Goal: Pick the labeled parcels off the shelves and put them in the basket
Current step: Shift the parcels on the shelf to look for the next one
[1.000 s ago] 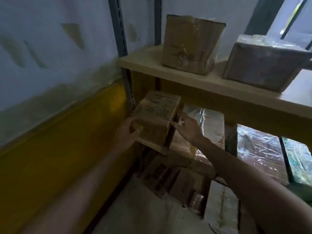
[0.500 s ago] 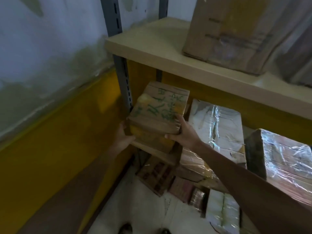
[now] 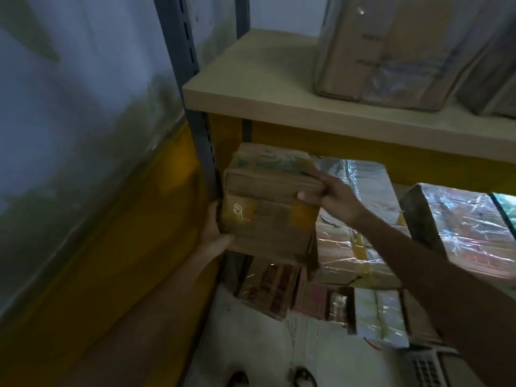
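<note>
A brown cardboard parcel (image 3: 269,208) with green writing on its top is held between both hands in front of the left end of the middle shelf. My left hand (image 3: 216,229) grips its lower left corner from below. My right hand (image 3: 331,195) grips its upper right edge, thumb on the front face. The parcel is tilted toward me, its front face showing tape and a pale mark. At the bottom right, a pale grid-walled corner (image 3: 424,370) shows; I cannot tell if it is the basket.
Plastic-wrapped parcels (image 3: 360,219) (image 3: 469,227) lie on the middle shelf to the right. The upper shelf board (image 3: 279,88) carries a large wrapped box (image 3: 391,48). More parcels (image 3: 273,289) lie on the floor under the shelf. A grey upright (image 3: 192,93) and a yellow wall stand at the left.
Both hands went from reaching for the parcel to gripping it. The parcel has come off the shelf edge toward me and tipped forward. The camera moved closer.
</note>
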`<state>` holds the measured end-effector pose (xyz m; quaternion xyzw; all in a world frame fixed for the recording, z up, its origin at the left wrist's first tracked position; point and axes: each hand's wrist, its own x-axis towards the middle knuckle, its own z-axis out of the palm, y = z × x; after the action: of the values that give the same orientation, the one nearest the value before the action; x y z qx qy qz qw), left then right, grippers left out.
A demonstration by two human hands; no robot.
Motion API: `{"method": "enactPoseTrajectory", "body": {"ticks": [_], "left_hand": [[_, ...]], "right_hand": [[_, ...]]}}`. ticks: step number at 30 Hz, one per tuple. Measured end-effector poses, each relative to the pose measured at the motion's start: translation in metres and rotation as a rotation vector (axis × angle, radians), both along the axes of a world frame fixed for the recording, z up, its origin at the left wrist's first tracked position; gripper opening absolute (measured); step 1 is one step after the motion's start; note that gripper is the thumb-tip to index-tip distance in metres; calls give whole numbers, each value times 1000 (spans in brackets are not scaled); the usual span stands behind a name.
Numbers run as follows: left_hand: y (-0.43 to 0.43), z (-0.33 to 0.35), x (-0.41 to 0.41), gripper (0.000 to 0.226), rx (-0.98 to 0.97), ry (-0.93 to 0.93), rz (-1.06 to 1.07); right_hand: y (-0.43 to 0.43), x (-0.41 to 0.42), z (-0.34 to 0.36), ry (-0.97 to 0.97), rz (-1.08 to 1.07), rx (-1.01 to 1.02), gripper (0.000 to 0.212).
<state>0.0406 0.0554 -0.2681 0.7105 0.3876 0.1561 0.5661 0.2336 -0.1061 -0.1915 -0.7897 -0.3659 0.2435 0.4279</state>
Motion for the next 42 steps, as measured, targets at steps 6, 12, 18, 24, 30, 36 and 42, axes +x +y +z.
{"method": "enactPoseTrajectory", "body": {"ticks": [6,12,18,24,30,36,42], "left_hand": [[6,20,-28,109,123,-150,-389],[19,50,-30,95,168,-214,-123],[24,61,-6,17,162,-234,176],[23,43,6,24,181,-126,226],[14,38,0,46,9,-169,135],[6,37,-8,76,-69,-142,-5],[-5,14,-20,111,-34,-159,-244]], "right_hand": [[-14,24,59,207,-18,-41,43],[-8,35,75,408,-21,-169,42],[14,4,53,551,-124,91,46],[34,-19,28,103,-133,88,70],[29,-11,8,117,-243,76,58],[36,-14,-3,169,-337,88,57],[29,-22,-17,15,-61,-30,80]]}}
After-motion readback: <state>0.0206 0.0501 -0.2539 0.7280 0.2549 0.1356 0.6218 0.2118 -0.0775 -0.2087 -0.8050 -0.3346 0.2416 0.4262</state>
